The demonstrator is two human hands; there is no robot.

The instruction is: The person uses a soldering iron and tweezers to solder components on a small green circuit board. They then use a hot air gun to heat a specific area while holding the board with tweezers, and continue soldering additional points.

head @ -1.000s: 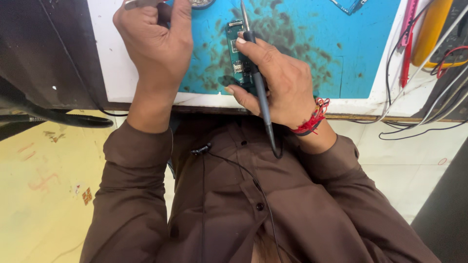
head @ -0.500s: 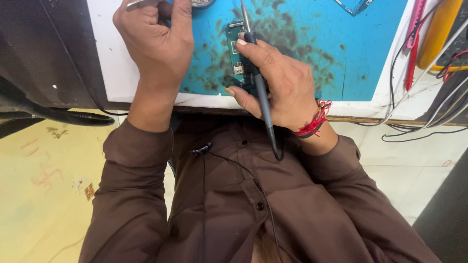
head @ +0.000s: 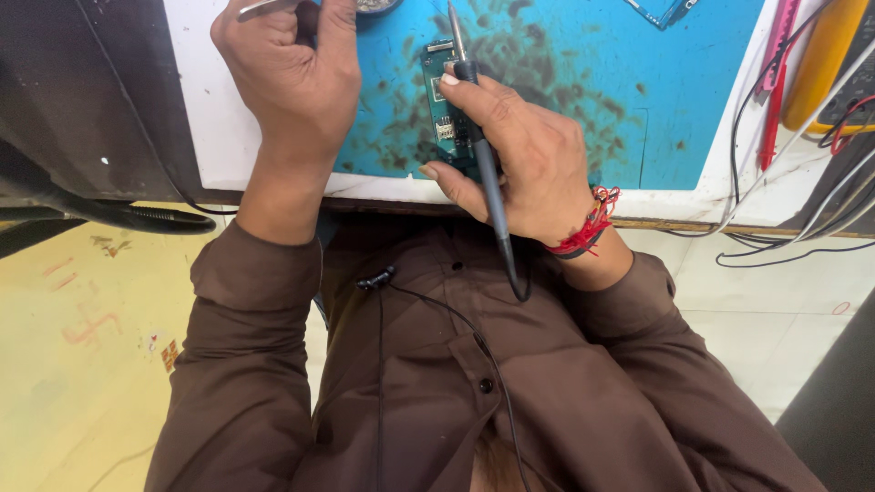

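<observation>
While the right hand grips a dark soldering iron like a pen | green circuit board lies under its fingers on the stained blue mat | left hand beside it, closed on metal tweezers | cables right, on the worktop.

Both arms are reaching forward from brown sleeves, the forearms bare from the cuffs. The left hand is curling into a loose fist, knuckles toward the camera. The right hand is closing its fingers in a pen-like grip (a red thread is circling that wrist), thumb pointing left.
</observation>
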